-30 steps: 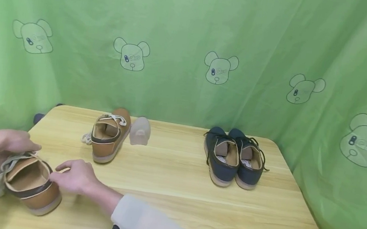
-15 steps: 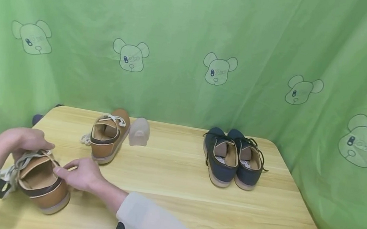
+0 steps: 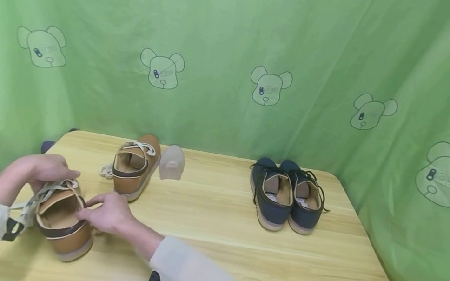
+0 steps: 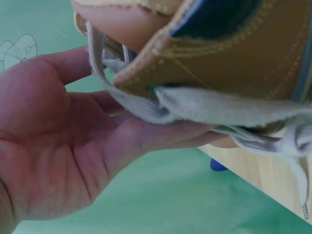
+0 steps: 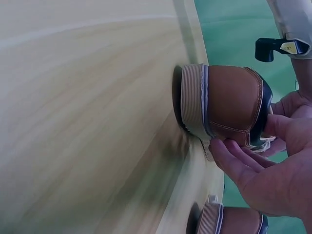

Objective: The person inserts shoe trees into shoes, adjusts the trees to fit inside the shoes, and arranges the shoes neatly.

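Observation:
A brown lace-up shoe [image 3: 67, 240] with a dark collar band stands at the table's left front, its heel toward me. My left hand [image 3: 49, 169] grips its front part; in the left wrist view, fingers reach along the side behind the loose pale laces [image 4: 204, 105]. My right hand [image 3: 110, 213] pinches the right side of the collar, thumb inside the opening and fingers along the outer wall, as the right wrist view shows. Beyond it stands a matching brown shoe [image 3: 127, 182], with a pale translucent shoe-shaped insert [image 3: 172, 164] lying to its right.
Two dark blue lace-up shoes, one [image 3: 273, 212] beside the other [image 3: 306, 216], stand side by side at the right back of the wooden table [image 3: 213, 233]. A green curtain [image 3: 222, 27] with mouse-head prints hangs behind the table and along its sides.
Both hands and the brown shoe between them have moved right and slightly away from me. The other shoes and the insert stay where they were.

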The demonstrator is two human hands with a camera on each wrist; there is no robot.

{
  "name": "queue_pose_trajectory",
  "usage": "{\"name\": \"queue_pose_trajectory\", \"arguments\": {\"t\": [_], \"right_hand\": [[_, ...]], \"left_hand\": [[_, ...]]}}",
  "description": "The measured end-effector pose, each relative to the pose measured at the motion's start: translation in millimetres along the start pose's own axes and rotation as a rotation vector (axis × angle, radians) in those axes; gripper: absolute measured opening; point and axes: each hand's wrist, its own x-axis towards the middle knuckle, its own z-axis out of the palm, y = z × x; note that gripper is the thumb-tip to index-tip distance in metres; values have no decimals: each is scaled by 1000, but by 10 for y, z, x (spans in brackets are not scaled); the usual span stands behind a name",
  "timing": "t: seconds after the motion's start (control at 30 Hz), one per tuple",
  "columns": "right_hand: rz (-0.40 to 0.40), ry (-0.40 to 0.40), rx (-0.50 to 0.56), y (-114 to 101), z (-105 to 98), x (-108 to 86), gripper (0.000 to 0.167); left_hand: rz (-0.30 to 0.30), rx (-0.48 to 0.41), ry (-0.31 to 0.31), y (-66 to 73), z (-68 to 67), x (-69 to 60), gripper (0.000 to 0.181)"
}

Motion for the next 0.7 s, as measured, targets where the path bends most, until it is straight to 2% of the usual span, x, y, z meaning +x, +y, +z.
{"name": "queue_pose_trajectory", "arguments": {"t": [0.37, 0.57, 0.7], "right_hand": [[-19, -6, 112, 137, -179, -35, 17], [-15, 3, 103, 148, -173, -43, 19], [-5, -1, 92, 143, -182, -40, 24]], "left_hand": [[103, -18, 48, 146, 46, 43, 61], [130, 17, 62, 178, 81, 20, 60], [171, 52, 49, 146, 110, -42, 57]]}}
